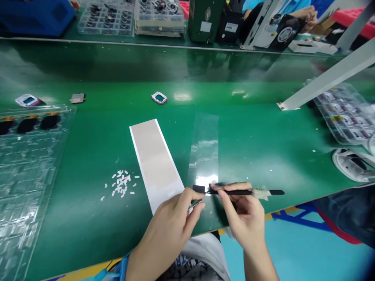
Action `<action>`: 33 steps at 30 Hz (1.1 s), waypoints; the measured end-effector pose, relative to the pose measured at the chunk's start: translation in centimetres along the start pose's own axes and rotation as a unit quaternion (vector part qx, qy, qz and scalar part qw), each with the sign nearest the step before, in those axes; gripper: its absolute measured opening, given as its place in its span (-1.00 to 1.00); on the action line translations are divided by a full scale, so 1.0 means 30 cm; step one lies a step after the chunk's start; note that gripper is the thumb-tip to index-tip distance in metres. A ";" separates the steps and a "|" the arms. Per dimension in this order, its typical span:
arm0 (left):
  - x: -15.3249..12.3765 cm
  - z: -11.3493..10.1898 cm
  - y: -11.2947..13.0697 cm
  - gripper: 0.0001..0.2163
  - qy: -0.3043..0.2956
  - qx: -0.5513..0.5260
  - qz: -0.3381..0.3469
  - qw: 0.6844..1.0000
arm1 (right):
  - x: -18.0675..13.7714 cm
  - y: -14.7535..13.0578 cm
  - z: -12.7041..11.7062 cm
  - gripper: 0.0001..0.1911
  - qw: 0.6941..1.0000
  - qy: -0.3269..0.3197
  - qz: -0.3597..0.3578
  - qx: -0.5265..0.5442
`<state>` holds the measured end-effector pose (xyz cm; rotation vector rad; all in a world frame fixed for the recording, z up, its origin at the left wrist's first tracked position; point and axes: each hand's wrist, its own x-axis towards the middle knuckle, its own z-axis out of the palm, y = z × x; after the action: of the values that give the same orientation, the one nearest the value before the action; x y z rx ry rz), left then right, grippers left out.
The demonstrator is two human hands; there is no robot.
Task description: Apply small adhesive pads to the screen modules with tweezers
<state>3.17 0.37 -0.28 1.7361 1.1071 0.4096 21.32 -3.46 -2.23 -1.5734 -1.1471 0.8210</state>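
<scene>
Black pick (234,192) is what I see pinched in the right hand (243,212), thumb and fingers closed around its shaft, with a tuft of white tape (260,193) wrapped round it just behind the grip. At its tip, a small black rectangular piece (198,189) sits just above a bright patch of a clear film strip (203,152). The left hand (166,226) is half closed, its fingertips (199,207) close beside that piece; I cannot tell from here whether they hold anything small. Beneath that hand ends a long white backing strip (155,164), lying at an angle on the green worktop (243,156) between a scatter of white scraps (120,182) and the film. Farther off, a pink-rimmed device housing (159,98) and a metal plate (77,98) lie well apart. A clear blister tray (26,175) holding black parts sits to my left, and another loaded tray (342,117) to my right. Across the far worktop, I can make out a co-worker's hand (304,17) beside some equipment.
</scene>
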 end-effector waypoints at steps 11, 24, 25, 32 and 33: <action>0.004 0.004 -0.011 -0.92 0.005 0.026 0.012 1.000 | -0.012 0.006 -0.005 -0.85 0.999 -0.005 0.007 -0.038; 0.011 -0.003 -0.003 -0.89 0.097 -0.040 0.014 0.994 | 0.007 -0.045 0.012 -0.84 0.990 0.046 0.012 0.137; 0.011 -0.006 -0.003 -0.87 0.094 -0.051 0.012 0.994 | 0.009 -0.064 0.018 -0.83 0.986 0.045 -0.002 0.158; 0.010 -0.032 0.006 -0.85 0.127 -0.064 0.027 0.989 | 0.016 -0.183 0.119 -0.75 0.974 0.018 -0.102 0.202; 0.008 -0.039 0.010 -0.85 0.143 -0.053 0.030 0.988 | 0.017 -0.192 0.134 -0.75 0.973 0.020 -0.107 0.206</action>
<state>2.62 1.19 0.44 1.6532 1.2118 0.7606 16.25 -1.31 2.13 -1.0997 -1.0186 0.8168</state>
